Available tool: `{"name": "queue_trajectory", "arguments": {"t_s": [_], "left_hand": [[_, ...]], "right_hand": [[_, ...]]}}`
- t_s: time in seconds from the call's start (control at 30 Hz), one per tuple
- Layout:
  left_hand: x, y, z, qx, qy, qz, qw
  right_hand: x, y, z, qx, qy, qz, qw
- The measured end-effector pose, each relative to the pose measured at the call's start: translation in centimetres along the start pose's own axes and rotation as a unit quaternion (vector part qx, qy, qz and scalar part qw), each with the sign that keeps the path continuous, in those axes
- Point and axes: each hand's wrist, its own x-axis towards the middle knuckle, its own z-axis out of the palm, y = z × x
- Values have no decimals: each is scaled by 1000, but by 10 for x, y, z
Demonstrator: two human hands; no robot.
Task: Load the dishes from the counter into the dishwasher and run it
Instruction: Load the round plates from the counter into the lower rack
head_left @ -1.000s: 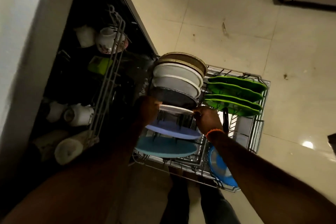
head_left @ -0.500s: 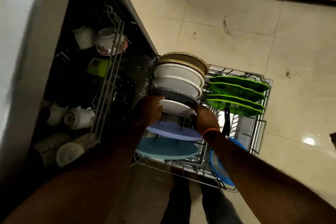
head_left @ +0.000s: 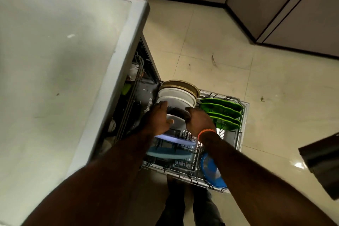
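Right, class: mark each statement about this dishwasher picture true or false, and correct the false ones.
1. Both hands hold a small white plate. True: left hand, right hand.
2. The green plates stand in the lower rack. True.
3. The rack is pushed fully inside the dishwasher. False: it is pulled out over the floor.
4. The right wrist wears a blue band. False: the wristband is orange.

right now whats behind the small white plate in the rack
Behind the small white plate stand a dark dish, two white dishes and a gold-rimmed one. Both hands, left and right, cover its edges.
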Motion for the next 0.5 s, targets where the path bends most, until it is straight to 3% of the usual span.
{"name": "queue_trajectory", "arguments": {"t_s": [0.2, 0.5], "left_hand": [[-39, 35, -52, 39, -12, 26, 999], [-108, 67, -87, 60, -1, 77, 995]], "right_hand": [[-46, -29, -49, -51, -23, 2, 998], [-135, -54, -96, -78, 14, 29, 996]]}}
